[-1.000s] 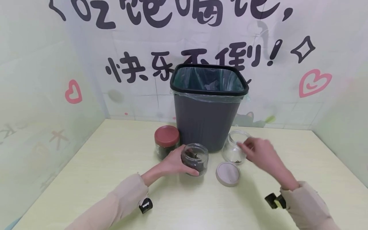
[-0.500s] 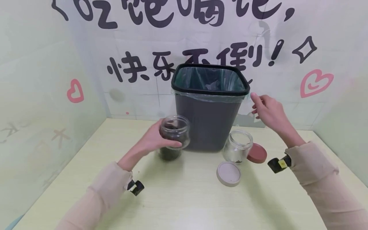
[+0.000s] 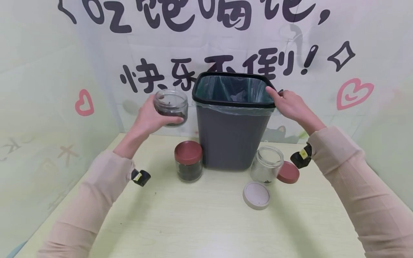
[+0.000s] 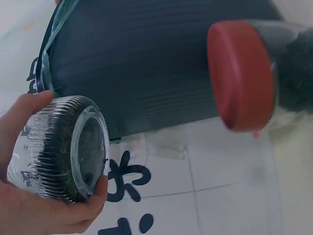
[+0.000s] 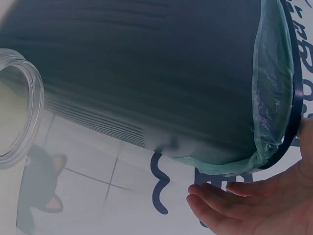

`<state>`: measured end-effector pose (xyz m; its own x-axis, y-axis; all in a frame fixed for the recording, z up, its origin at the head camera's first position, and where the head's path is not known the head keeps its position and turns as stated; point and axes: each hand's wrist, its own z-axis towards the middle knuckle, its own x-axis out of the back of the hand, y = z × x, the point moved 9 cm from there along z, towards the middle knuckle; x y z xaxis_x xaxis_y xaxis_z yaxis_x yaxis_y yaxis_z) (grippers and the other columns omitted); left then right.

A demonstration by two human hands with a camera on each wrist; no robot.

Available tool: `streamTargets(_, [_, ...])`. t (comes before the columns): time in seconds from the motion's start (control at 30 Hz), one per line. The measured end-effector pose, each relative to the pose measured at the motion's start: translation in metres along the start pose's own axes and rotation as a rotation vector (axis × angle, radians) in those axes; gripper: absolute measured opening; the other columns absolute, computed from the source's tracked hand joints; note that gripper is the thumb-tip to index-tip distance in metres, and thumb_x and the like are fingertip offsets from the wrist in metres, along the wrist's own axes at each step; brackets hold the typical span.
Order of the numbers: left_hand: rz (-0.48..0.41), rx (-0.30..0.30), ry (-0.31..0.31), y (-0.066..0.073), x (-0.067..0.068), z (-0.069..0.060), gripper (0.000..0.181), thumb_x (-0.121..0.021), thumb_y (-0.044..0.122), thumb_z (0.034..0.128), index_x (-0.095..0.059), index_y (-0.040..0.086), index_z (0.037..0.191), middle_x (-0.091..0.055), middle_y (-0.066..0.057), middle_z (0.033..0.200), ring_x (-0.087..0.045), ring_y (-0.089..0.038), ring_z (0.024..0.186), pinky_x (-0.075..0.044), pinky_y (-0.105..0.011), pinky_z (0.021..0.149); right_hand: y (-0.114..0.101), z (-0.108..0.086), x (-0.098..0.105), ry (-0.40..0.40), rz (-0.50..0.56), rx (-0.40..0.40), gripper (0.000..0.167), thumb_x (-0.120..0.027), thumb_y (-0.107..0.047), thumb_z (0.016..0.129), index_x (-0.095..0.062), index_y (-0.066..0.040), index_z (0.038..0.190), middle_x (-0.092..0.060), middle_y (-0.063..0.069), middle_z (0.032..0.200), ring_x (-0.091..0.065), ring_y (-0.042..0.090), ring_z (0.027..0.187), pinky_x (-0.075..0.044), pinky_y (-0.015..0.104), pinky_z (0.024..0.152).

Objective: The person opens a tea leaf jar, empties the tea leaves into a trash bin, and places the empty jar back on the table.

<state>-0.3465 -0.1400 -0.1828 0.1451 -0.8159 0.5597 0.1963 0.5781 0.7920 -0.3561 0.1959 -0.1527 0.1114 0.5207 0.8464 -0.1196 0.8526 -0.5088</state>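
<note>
My left hand [image 3: 149,115] grips an open glass jar [image 3: 172,111] with dark bits inside, raised at the left of the dark bin [image 3: 232,139]. In the left wrist view the ribbed jar [image 4: 58,152] lies between thumb and fingers. My right hand [image 3: 292,105] is at the right side of the bin's black rim, its thumb on the rim. In the right wrist view the fingers of this hand [image 5: 264,200] extend outside the bin, below the green liner [image 5: 274,88].
A red-lidded jar [image 3: 188,161] of dark contents stands at the bin's left. To its right are an open glass jar [image 3: 266,166] with a few bits at the bottom, a red lid [image 3: 289,172] and a pale lid [image 3: 256,195]. A printed sheet [image 3: 155,43] hangs behind.
My left hand has lifted the open jar up and left, past the red-lidded jar. My right hand has left the red lid behind the clear jar and moved up to the bin's rim.
</note>
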Motion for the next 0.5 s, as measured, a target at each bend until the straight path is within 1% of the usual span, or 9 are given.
streamTargets(0.07, [0.040,-0.015,0.034,0.008,0.007,0.005,0.092,-0.080,0.025,0.0622,-0.026,0.004,0.134,-0.040,-0.015,0.130,-0.037,-0.028,0.118,-0.033,-0.044,0.097,-0.001,0.004,-0.001,-0.011,0.004,-0.012,0.063,-0.021,-0.061,0.088,-0.039,-0.002,0.073,-0.036,0.011,0.070,-0.043,0.031,0.076,-0.032,0.037,0.066])
streamTargets(0.17, [0.092,-0.041,0.073,0.022,0.016,0.012,0.092,-0.080,0.027,0.0621,-0.027,0.003,0.133,-0.040,-0.015,0.129,-0.037,-0.028,0.118,-0.034,-0.043,0.096,-0.003,0.009,-0.001,-0.026,0.006,-0.023,0.062,-0.022,-0.062,0.087,-0.038,-0.004,0.070,-0.036,0.009,0.068,-0.043,0.029,0.074,-0.032,0.035,0.065])
streamTargets(0.23, [0.125,-0.069,0.095,0.033,0.020,0.016,0.090,-0.079,0.028,0.0625,-0.028,0.003,0.133,-0.040,-0.015,0.129,-0.037,-0.028,0.118,-0.034,-0.043,0.095,-0.006,0.011,-0.001,-0.034,-0.001,-0.027,0.062,-0.023,-0.062,0.087,-0.036,-0.004,0.069,-0.035,0.009,0.067,-0.043,0.029,0.074,-0.032,0.034,0.064])
streamTargets(0.3, [0.154,-0.091,0.109,0.043,0.022,0.020,0.089,-0.079,0.029,0.0626,-0.029,0.003,0.132,-0.041,-0.014,0.129,-0.037,-0.027,0.118,-0.034,-0.043,0.095,-0.010,0.014,0.000,-0.045,-0.016,-0.027,0.062,-0.022,-0.061,0.087,-0.037,-0.003,0.072,-0.038,0.012,0.073,-0.044,0.031,0.079,-0.033,0.036,0.068])
streamTargets(0.37, [0.186,-0.118,0.122,0.054,0.024,0.024,0.088,-0.079,0.028,0.0620,-0.030,0.004,0.132,-0.042,-0.013,0.128,-0.037,-0.026,0.118,-0.034,-0.042,0.095,-0.013,0.017,0.000,-0.062,-0.033,-0.027,0.062,-0.021,-0.061,0.088,-0.038,-0.002,0.076,-0.041,0.017,0.083,-0.044,0.033,0.086,-0.034,0.039,0.073])
streamTargets(0.43, [0.207,-0.138,0.130,0.063,0.023,0.029,0.087,-0.079,0.026,0.0615,-0.031,0.004,0.131,-0.042,-0.012,0.128,-0.036,-0.025,0.119,-0.034,-0.040,0.096,-0.017,0.019,0.000,-0.079,-0.051,-0.023,0.062,-0.019,-0.060,0.088,-0.037,-0.001,0.077,-0.043,0.021,0.094,-0.044,0.034,0.092,-0.034,0.042,0.079])
streamTargets(0.5, [0.230,-0.160,0.133,0.072,0.022,0.034,0.088,-0.079,0.025,0.0614,-0.031,0.004,0.132,-0.042,-0.011,0.129,-0.035,-0.025,0.120,-0.033,-0.038,0.097,-0.021,0.022,-0.002,-0.091,-0.073,-0.016,0.061,-0.019,-0.058,0.089,-0.037,-0.002,0.075,-0.044,0.023,0.100,-0.044,0.035,0.095,-0.034,0.044,0.083])
